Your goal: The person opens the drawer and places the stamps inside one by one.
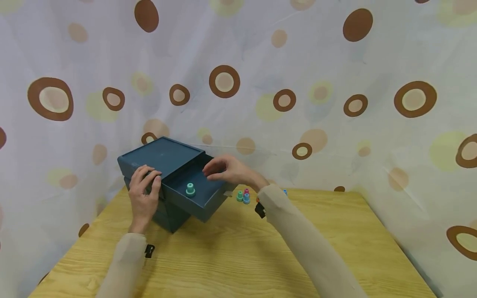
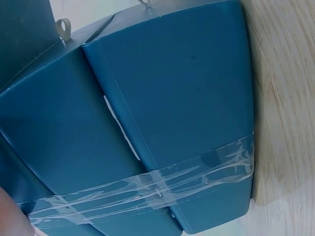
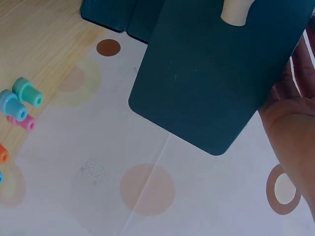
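A dark blue drawer cabinet (image 1: 164, 155) stands at the left of the table, its top drawer (image 1: 208, 207) pulled out. On the drawer's floor a small green peg-like piece (image 1: 190, 190) stands upright. My left hand (image 1: 143, 194) rests against the cabinet's near side and top edge; only a bit of it shows in the left wrist view. Over the drawer's far side hovers my right hand (image 1: 232, 170), fingers bent and thumb apart, with nothing visible between them. In the right wrist view, the drawer's front panel (image 3: 206, 88) partly hides that hand's fingers.
Behind the drawer, several small pieces lie on the table (image 1: 223, 256): green (image 1: 240, 196), pink (image 1: 246, 191), blue (image 1: 246, 198) and orange (image 3: 3, 153). Clear tape (image 2: 162, 187) crosses the cabinet's side. A patterned cloth (image 1: 253, 124) hangs behind.
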Demonstrator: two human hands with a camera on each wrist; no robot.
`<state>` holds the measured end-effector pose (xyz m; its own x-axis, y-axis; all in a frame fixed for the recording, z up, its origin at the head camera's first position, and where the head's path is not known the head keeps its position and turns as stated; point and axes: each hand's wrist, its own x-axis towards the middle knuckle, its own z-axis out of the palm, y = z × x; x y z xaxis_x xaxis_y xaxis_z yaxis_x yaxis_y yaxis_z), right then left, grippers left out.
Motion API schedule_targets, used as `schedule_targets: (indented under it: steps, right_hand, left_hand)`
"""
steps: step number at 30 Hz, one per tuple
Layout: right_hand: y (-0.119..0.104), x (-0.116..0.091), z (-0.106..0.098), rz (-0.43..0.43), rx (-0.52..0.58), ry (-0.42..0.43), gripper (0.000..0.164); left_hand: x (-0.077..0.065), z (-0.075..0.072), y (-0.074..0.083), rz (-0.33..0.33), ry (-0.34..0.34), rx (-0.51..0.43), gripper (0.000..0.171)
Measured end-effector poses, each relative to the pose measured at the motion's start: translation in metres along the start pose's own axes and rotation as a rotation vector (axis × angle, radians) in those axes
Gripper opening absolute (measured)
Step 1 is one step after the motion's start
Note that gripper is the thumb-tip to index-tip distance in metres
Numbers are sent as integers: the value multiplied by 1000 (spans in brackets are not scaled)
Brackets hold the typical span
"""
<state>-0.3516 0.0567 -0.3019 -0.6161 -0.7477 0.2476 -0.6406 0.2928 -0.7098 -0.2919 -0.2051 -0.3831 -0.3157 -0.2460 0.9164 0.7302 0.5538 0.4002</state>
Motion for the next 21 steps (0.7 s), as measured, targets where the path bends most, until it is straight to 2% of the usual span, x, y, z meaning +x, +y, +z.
schedule_targets:
  steps: [9, 16, 21]
  right_hand:
    - [3, -8, -4, -5, 20, 26, 23]
    - [3, -16, -19, 18, 77, 35, 24]
    - [5, -23, -31, 12, 74, 54, 25]
  left_hand:
    - [0, -2, 6, -7, -12, -7, 13]
    - [0, -1, 6, -5, -3, -11, 13]
    - [-1, 1, 3, -5, 5, -6, 16]
